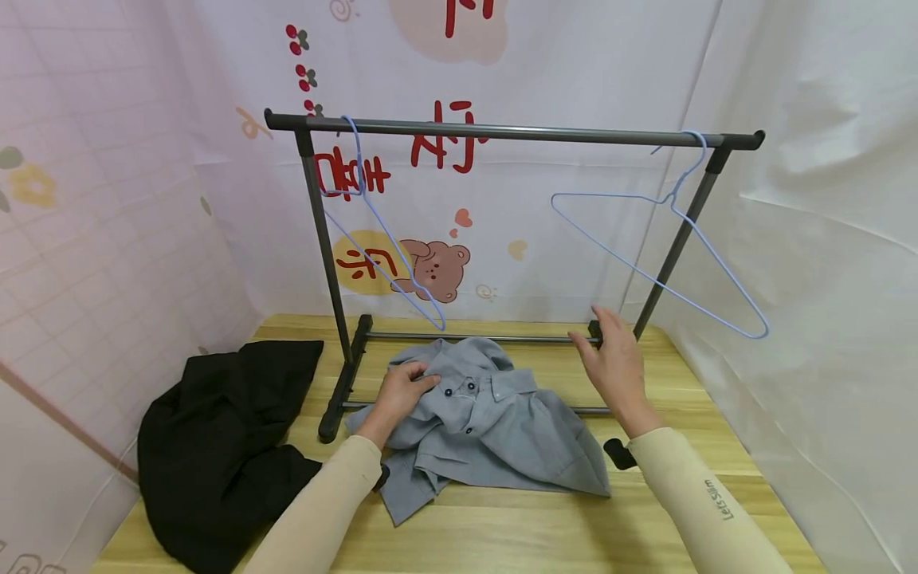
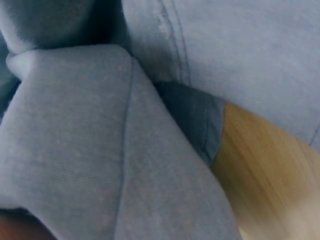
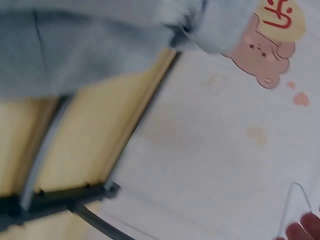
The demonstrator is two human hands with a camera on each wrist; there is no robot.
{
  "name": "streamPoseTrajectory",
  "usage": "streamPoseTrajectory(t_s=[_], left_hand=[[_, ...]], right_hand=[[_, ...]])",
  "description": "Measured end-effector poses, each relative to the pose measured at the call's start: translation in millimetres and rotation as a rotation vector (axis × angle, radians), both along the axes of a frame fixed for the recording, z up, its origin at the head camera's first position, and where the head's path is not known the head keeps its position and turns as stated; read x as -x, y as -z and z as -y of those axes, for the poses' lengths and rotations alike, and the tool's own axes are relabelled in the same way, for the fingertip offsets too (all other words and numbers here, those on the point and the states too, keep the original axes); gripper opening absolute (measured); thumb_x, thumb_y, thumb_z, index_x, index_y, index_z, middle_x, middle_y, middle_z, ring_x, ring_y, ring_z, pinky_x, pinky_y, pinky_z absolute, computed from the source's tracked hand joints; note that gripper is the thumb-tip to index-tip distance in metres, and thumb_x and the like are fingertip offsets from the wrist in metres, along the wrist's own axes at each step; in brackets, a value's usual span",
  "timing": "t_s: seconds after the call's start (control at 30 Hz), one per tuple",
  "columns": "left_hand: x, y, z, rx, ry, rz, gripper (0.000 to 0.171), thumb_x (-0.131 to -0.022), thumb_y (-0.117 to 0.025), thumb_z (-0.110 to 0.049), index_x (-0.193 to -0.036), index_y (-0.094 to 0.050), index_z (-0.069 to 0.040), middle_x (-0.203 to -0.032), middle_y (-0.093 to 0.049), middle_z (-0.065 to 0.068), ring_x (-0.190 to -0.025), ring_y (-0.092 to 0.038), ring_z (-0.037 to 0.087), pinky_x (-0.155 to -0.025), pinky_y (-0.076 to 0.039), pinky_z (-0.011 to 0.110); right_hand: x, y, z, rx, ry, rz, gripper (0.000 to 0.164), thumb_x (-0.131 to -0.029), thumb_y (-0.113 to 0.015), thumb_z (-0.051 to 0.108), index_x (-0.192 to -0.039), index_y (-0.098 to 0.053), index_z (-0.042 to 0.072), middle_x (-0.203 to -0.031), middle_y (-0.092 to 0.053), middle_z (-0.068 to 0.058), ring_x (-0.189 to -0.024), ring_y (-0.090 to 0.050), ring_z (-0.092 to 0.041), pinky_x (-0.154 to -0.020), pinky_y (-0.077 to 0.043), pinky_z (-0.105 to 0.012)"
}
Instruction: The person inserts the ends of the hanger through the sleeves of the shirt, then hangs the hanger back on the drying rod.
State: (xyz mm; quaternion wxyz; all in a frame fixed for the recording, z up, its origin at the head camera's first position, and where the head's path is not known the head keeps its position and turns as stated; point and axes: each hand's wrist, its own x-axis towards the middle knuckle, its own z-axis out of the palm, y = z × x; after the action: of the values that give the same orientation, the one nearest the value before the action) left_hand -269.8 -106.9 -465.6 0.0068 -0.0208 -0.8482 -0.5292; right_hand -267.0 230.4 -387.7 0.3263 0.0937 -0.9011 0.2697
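A grey button shirt lies crumpled on the wooden table under a dark garment rack. My left hand pinches its cloth at the upper left, beside the dark buttons; grey fabric fills most of the left wrist view. Raised to the right of the shirt, my right hand holds nothing, its thumb and fingers spread apart. Some of its fingertips show at the corner of the right wrist view. Two blue hangers hang on the bar, a left hanger and a right hanger.
A black garment lies bunched on the table at the left. The rack's left foot and lower rails stand around the shirt. Behind is a white printed cloth, with more pale cloth on both sides.
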Motion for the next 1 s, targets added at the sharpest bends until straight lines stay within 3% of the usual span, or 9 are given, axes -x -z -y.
streamPoseTrajectory(t_s=[0.23,0.47,0.6,0.8,0.93,1.0], left_hand=[[-0.5,0.0,1.2,-0.002,-0.003,-0.01,0.013,-0.094,-0.07,-0.023,-0.099,-0.075,-0.012,-0.097,-0.071,0.0,-0.087,-0.062,0.018,-0.077,-0.049,0.038],[0.8,1.7,0.8,0.0,0.009,-0.015,0.013,-0.094,-0.071,-0.023,-0.099,-0.075,-0.012,-0.099,-0.07,0.001,-0.086,-0.062,0.017,-0.076,-0.049,0.038],[2.1,2.9,0.9,0.001,0.012,-0.018,0.013,-0.093,-0.071,-0.023,-0.098,-0.075,-0.012,-0.099,-0.07,0.001,-0.085,-0.061,0.017,-0.075,-0.048,0.037],[2.5,2.1,0.7,0.007,0.015,-0.025,0.012,-0.094,-0.071,-0.023,-0.098,-0.075,-0.013,-0.099,-0.069,0.001,-0.086,-0.061,0.018,-0.075,-0.049,0.037],[2.3,2.4,0.6,0.015,0.013,-0.026,0.011,-0.094,-0.071,-0.023,-0.098,-0.075,-0.013,-0.1,-0.069,0.002,-0.088,-0.061,0.019,-0.076,-0.049,0.038],[2.4,3.1,0.8,0.023,0.014,-0.026,0.012,-0.094,-0.071,-0.023,-0.098,-0.075,-0.013,-0.1,-0.069,0.001,-0.088,-0.061,0.018,-0.076,-0.049,0.038]], right_hand=[[7.8,-34.2,-8.3,0.01,0.045,-0.329,0.054,-0.086,-0.079,0.011,-0.131,-0.056,-0.009,-0.131,-0.054,-0.027,-0.122,-0.049,-0.046,-0.103,-0.038,-0.055],[12.9,-59.8,-23.4,-0.012,0.122,-0.484,0.049,-0.091,-0.074,0.015,-0.13,-0.055,-0.008,-0.136,-0.049,-0.023,-0.131,-0.041,-0.042,-0.112,-0.027,-0.05],[17.7,-74.4,-36.8,-0.027,0.165,-0.477,0.052,-0.095,-0.068,0.022,-0.134,-0.052,-0.008,-0.14,-0.046,-0.024,-0.136,-0.037,-0.041,-0.115,-0.021,-0.05],[25.0,-102.1,-59.1,-0.035,0.252,-0.378,0.054,-0.102,-0.054,0.03,-0.143,-0.044,-0.005,-0.148,-0.04,-0.023,-0.141,-0.031,-0.036,-0.118,-0.017,-0.046],[29.9,-120.8,-67.6,0.047,0.321,-0.27,0.058,-0.102,-0.055,0.032,-0.147,-0.04,-0.002,-0.146,-0.044,-0.024,-0.137,-0.038,-0.039,-0.115,-0.025,-0.048],[33.1,-127.5,-69.7,0.095,0.352,-0.21,0.055,-0.101,-0.056,0.033,-0.142,-0.047,-0.002,-0.136,-0.052,-0.026,-0.127,-0.047,-0.043,-0.106,-0.035,-0.051]])
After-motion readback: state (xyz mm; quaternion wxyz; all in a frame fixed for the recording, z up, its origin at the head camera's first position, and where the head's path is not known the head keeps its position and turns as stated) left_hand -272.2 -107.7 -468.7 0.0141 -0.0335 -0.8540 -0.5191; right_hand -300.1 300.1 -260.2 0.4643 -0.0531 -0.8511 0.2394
